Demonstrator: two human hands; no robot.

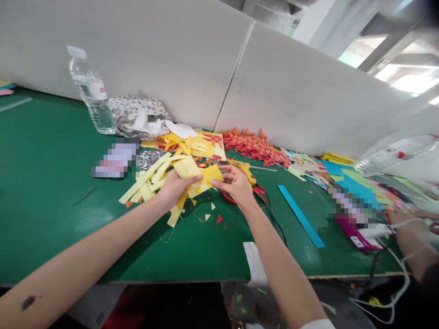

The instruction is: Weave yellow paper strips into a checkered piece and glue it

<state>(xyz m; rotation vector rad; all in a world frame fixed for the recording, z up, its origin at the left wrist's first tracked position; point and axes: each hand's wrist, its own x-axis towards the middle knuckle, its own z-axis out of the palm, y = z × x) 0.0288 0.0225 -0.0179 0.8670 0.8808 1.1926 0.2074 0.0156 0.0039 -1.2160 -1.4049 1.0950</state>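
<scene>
Both my hands hold a woven piece of yellow paper strips (200,176) just above the green table (51,201). My left hand (174,187) pinches its left side, thumb on top. My right hand (235,185) grips its right end with curled fingers. Loose yellow strips (147,183) lie under and left of the piece. Red-handled scissors (228,197) lie partly hidden beneath my right hand.
A water bottle (92,93) and a patterned cloth (137,114) stand at the back by the white partition. A row of finished red-orange woven pieces (255,145), a blue strip (300,214), coloured paper and a purple box (356,234) lie right. Another person's arm (413,242) reaches in far right.
</scene>
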